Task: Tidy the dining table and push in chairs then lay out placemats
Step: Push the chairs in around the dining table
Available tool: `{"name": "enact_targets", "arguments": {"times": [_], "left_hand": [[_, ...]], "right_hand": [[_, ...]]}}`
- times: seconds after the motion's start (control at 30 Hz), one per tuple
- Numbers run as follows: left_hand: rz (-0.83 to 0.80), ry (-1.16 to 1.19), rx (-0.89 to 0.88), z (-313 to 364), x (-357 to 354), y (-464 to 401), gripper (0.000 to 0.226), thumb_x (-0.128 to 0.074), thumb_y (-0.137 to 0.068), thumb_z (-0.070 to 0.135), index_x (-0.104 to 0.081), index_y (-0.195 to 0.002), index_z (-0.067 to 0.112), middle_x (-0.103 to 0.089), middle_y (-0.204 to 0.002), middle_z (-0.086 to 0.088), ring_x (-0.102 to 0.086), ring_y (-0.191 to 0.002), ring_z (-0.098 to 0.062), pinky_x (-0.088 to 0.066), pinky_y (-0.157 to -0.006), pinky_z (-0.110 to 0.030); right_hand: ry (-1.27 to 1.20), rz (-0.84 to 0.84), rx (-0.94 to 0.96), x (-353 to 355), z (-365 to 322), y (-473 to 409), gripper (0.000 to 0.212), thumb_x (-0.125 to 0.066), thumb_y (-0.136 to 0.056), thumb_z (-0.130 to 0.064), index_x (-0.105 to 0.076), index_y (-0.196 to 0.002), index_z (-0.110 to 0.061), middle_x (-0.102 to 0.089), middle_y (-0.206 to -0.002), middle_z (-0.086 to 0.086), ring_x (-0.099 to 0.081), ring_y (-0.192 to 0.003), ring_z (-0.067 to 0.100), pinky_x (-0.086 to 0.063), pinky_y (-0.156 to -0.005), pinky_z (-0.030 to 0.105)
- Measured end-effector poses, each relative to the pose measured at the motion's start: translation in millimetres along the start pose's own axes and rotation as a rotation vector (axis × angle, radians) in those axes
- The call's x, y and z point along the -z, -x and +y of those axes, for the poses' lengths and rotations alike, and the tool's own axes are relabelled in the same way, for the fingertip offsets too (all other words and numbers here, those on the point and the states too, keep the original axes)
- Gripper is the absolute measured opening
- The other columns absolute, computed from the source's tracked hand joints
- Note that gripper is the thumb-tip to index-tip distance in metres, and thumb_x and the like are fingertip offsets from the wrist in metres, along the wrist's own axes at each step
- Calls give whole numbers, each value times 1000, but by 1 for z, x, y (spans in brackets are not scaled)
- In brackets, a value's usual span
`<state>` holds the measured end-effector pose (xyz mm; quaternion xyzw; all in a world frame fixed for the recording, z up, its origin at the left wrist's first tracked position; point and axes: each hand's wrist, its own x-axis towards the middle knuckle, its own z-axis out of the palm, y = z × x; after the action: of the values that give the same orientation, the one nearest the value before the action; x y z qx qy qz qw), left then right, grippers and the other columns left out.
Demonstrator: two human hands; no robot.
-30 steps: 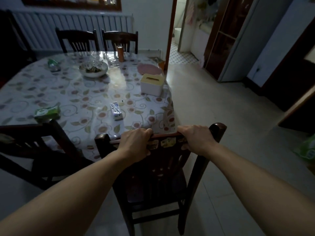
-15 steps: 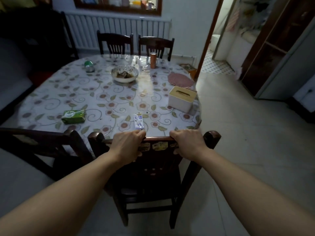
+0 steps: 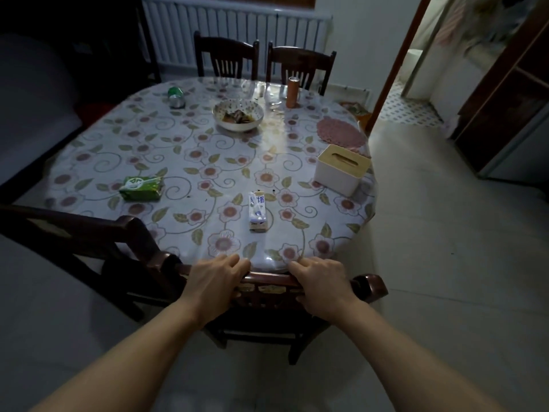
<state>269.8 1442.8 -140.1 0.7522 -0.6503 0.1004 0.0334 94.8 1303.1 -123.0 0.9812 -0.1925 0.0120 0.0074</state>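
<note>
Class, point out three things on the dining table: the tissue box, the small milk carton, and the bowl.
tissue box (image 3: 341, 169): head view, on its wooden lid.
milk carton (image 3: 257, 212): head view, on its upward face.
bowl (image 3: 239, 115): head view, on its inner wall.

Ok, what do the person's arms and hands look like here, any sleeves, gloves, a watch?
Both arms are bare from the bottom of the picture to the wrists: no sleeves show. The left hand and right hand wear no gloves. No watch, bracelet or ring shows on either, though the light is dim.
</note>
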Motion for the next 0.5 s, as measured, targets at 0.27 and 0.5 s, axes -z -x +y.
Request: {"name": "enact_targets", "arguments": {"times": [0.27,0.5], "left_hand": [[-42,63,-22,13,-22,33,56,-84,-44,29,-47,-85,27,-60,-71,6,-62,-56,-19,-40,-39,-27],[3,68,-6,11,-26,19,49,-83,-44,20,-53,-83,26,-60,-62,5,-60,-49,-19,-40,-41,-24]], "right_hand": [[30,-91,-35,-19,-23,28,51,-84,-31,-30,-57,-74,-24,-56,-61,-6,-58,-53,16,-22,-43,22],[53,32,-104,-26,-22,22,50,-80,-24,-18,-58,-69,-22,-54,-56,-5,-55,-48,16,-22,-42,21]]}}
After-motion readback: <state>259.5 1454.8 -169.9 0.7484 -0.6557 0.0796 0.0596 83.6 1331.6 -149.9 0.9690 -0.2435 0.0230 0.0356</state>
